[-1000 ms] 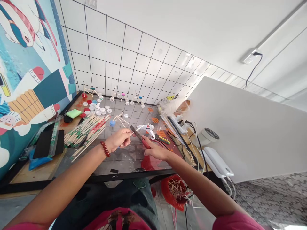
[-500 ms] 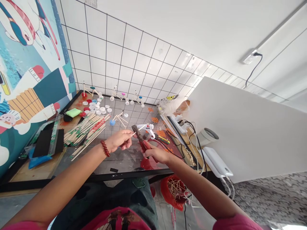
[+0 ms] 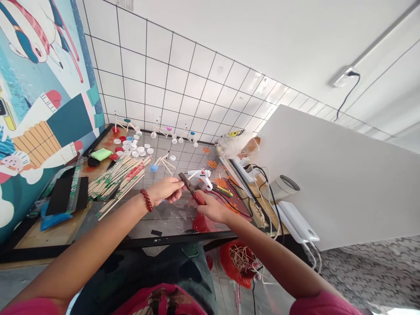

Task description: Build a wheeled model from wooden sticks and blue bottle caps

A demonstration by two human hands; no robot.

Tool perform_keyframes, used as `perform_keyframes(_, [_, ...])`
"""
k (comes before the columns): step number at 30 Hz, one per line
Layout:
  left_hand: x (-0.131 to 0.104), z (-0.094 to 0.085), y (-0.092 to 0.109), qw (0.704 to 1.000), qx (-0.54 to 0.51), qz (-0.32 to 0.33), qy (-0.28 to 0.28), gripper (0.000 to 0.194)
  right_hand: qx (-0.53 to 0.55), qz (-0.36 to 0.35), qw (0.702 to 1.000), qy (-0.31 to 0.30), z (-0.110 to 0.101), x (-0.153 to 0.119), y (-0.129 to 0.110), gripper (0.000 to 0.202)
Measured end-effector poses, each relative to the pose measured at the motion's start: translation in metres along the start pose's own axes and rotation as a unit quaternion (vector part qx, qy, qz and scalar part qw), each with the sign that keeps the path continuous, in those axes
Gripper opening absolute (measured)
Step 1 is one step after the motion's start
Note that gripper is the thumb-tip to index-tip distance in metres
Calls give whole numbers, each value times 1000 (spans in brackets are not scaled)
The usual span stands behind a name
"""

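Note:
Over the middle of the table, my left hand (image 3: pixel 168 190) pinches a thin wooden stick (image 3: pixel 193 175) that points up and right. My right hand (image 3: pixel 210 207) is closed round the red handles of a pair of pliers (image 3: pixel 187 183), whose dark jaws lie across the stick close to my left fingertips. Whether the jaws bite on the stick, I cannot tell. Just behind the pliers lies a white glue gun (image 3: pixel 204 174). A small stick frame with a blue bottle cap (image 3: pixel 154 167) stands beyond my left hand.
A pile of wooden sticks (image 3: pixel 120 177) and several bottle caps (image 3: pixel 141 150) lie to the left. Stick-and-cap models (image 3: pixel 169 129) stand along the back. A yellow utility knife (image 3: pixel 224 190), cables and a power strip (image 3: pixel 246 168) are at right. Below hangs a red bag (image 3: pixel 226 262) of stick pieces.
The pliers and my right hand have shifted slightly up and left, bringing the jaws closer to my left fingers. My left hand has moved slightly to the right.

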State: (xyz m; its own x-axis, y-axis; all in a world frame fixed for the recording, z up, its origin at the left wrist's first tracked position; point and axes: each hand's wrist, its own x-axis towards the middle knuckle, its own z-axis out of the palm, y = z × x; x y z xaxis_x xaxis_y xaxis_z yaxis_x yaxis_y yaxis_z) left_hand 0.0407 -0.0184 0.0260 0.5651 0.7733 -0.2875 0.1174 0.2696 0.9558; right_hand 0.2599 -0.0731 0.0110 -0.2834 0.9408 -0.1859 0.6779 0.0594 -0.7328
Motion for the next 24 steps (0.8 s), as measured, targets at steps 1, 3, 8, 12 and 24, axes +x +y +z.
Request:
perform_keyframes(1, [2, 1, -1, 1000, 17, 6, 3, 25, -13, -2, 1000, 3, -1, 0, -1, 23])
perform_keyframes(3, [7, 3, -3, 999, 43, 16, 3, 27, -4, 8, 1000, -6, -2, 0, -2, 20])
perform_keyframes(8, [12, 9, -4, 996, 80, 35, 24, 29, 100, 92, 990, -39, 1, -2, 1, 28])
perform_keyframes(12, [14, 13, -4, 993, 100, 40, 44, 28, 89, 87, 992, 25, 4, -2, 3, 31])
perform_keyframes(24, [10, 16, -5, 998, 56, 30, 22, 26, 121, 49, 990, -60, -10, -6, -1, 59])
